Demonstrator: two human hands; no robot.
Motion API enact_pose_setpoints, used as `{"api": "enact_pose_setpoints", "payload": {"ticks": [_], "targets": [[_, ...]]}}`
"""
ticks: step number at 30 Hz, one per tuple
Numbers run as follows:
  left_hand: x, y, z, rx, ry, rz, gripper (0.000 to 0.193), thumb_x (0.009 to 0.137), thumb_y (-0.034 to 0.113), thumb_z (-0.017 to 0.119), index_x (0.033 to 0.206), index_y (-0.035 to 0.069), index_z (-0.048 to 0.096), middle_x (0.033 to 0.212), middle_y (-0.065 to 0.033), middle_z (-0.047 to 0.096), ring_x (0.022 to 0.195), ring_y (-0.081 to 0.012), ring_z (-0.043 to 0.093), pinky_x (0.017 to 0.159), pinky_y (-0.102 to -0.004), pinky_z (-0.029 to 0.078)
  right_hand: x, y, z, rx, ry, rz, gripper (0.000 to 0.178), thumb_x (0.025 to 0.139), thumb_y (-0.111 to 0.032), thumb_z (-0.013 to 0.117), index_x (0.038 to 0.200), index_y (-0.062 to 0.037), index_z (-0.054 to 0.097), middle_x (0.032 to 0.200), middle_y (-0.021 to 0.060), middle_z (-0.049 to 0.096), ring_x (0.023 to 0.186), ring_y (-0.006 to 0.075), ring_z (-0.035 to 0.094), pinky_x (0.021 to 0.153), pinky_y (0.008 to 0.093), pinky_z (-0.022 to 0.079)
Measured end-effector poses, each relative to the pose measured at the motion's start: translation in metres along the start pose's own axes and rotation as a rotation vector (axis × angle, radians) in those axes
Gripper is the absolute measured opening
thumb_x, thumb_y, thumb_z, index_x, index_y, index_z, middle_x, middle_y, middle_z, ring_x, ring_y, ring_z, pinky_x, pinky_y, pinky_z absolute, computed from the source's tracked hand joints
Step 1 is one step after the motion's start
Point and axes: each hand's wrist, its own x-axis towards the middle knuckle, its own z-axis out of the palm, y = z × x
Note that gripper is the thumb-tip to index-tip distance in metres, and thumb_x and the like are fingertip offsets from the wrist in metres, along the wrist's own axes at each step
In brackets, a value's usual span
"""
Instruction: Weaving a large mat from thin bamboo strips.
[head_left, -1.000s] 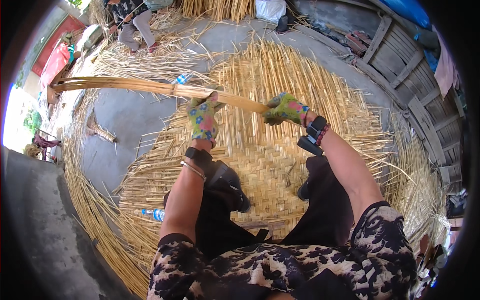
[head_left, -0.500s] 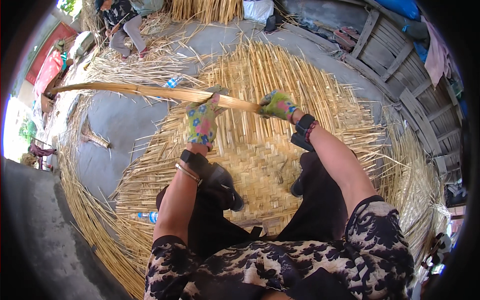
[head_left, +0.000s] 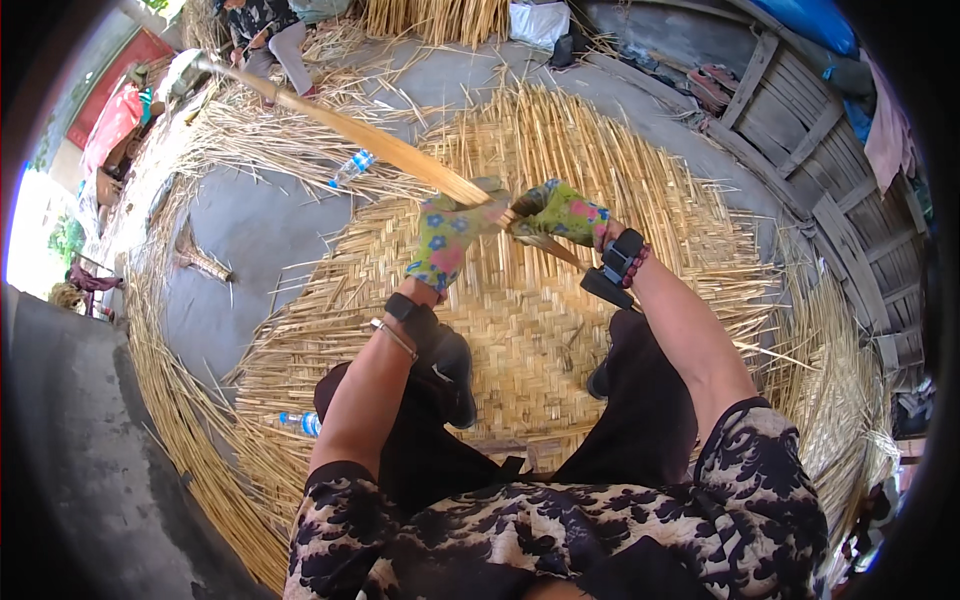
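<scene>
A long, flat, pale straw-coloured reed strip (head_left: 380, 143) slants from the upper left down through both of my hands. My left hand (head_left: 445, 240), in a green flowered glove, is closed around it. Close beside it, my right hand (head_left: 560, 213), gloved alike, also grips the strip. A short end of the strip sticks out below the right hand, toward the lower right. Some blur hides the exact finger positions. Both hands are above a half-woven reed mat (head_left: 530, 340), whose loose strips fan out at the far side. My feet stand on the mat.
A plastic bottle (head_left: 352, 168) lies beyond the mat and another bottle (head_left: 300, 423) at its left edge. Loose reeds (head_left: 190, 430) ring the left side. Another person (head_left: 265, 45) sits at the far left. A wooden frame (head_left: 800, 140) leans along the right.
My hands have come together, the left moving right and slightly down. The strip has tilted, its far end swinging up, and its near end now reaches past my right hand.
</scene>
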Motion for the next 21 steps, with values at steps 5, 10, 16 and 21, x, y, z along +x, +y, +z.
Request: {"api": "enact_pose_setpoints", "payload": {"ticks": [5, 10, 16, 21], "targets": [[0.002, 0.001, -0.005, -0.117, 0.209, 0.017, 0.026, 0.078, 0.009, 0.068, 0.101, -0.002, 0.065, 0.087, -0.0054, 0.066, 0.068, -0.0097, 0.06, 0.056, -0.0242, 0.05, 0.0, 0.0, 0.005, -0.185, 0.026, 0.018, 0.02, 0.08, -0.009, 0.065, 0.097, 0.0007, 0.064, 0.082, 0.0067, 0.066, 0.073, 0.0145, 0.063, 0.066, 0.0254, 0.052], [0.004, -0.003, -0.003, -0.175, 0.254, 0.052, 0.023, 0.079, 0.009, 0.068, 0.101, 0.003, 0.066, 0.083, -0.003, 0.067, 0.066, -0.0071, 0.06, 0.053, -0.0209, 0.05, 0.001, -0.002, 0.01, -0.103, 0.041, 0.226, 0.021, 0.079, -0.013, 0.068, 0.096, -0.0004, 0.065, 0.08, 0.0091, 0.066, 0.067, 0.0164, 0.064, 0.059, 0.0255, 0.052], [0.014, -0.007, -0.017, -0.304, 0.442, -0.034, 0.021, 0.078, 0.006, 0.067, 0.098, -0.001, 0.065, 0.083, -0.0075, 0.067, 0.063, -0.0127, 0.063, 0.05, -0.0223, 0.054, -0.008, -0.014, 0.007, -0.523, 0.192, 0.026, 0.034, 0.071, -0.021, 0.077, 0.097, -0.0005, 0.067, 0.087, 0.0105, 0.068, 0.076, 0.0161, 0.064, 0.069, 0.0289, 0.053], [0.015, -0.012, -0.024, -0.402, 0.391, -0.179, 0.033, 0.076, 0.002, 0.068, 0.108, 0.001, 0.06, 0.089, -0.0092, 0.066, 0.069, -0.0146, 0.065, 0.054, -0.024, 0.056, -0.011, -0.018, 0.002, -0.532, 0.178, 0.126, 0.032, 0.068, -0.018, 0.079, 0.092, 0.0, 0.067, 0.082, 0.0086, 0.068, 0.074, 0.0141, 0.064, 0.069, 0.0274, 0.052]]}}
